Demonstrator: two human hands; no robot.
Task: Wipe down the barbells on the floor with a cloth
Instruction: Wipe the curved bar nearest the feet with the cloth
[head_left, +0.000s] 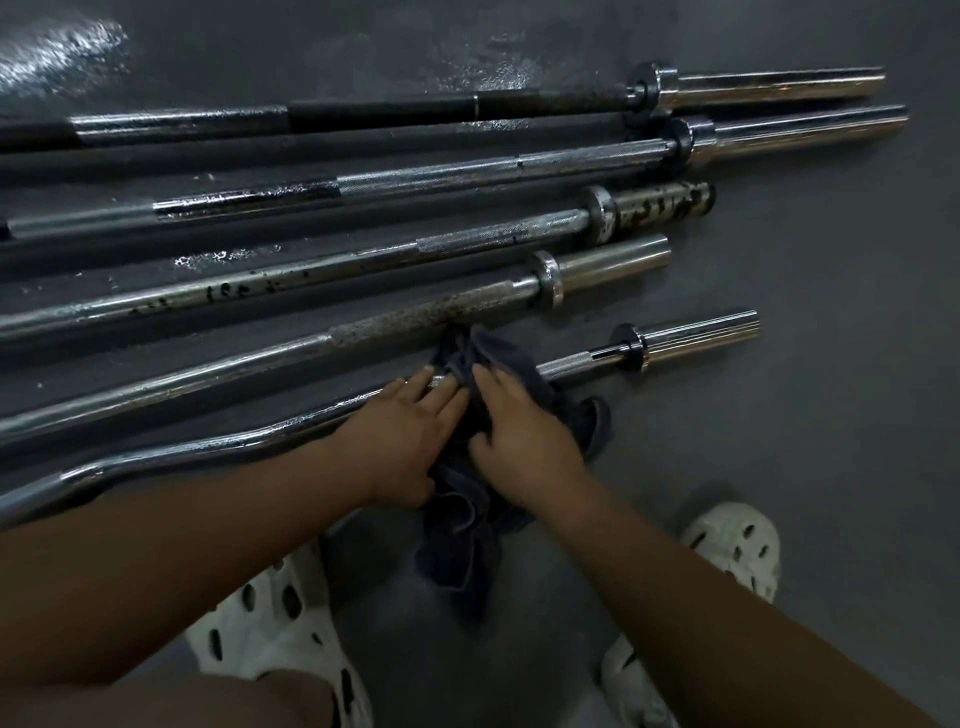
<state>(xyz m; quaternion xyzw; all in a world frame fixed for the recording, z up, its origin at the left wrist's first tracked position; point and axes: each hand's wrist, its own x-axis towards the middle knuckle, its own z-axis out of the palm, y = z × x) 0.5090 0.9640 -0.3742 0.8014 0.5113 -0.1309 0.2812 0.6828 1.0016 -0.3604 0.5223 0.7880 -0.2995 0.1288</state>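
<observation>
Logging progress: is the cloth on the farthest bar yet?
No, the cloth is bunched over the nearest, bent bar, under the left hand and right hand.

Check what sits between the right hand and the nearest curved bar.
The dark cloth, bunched over the curved bar under the right hand; the head view shows no bare metal there.

left hand (410, 441) palm down, fingers straight | right hand (524, 441) palm down
</observation>
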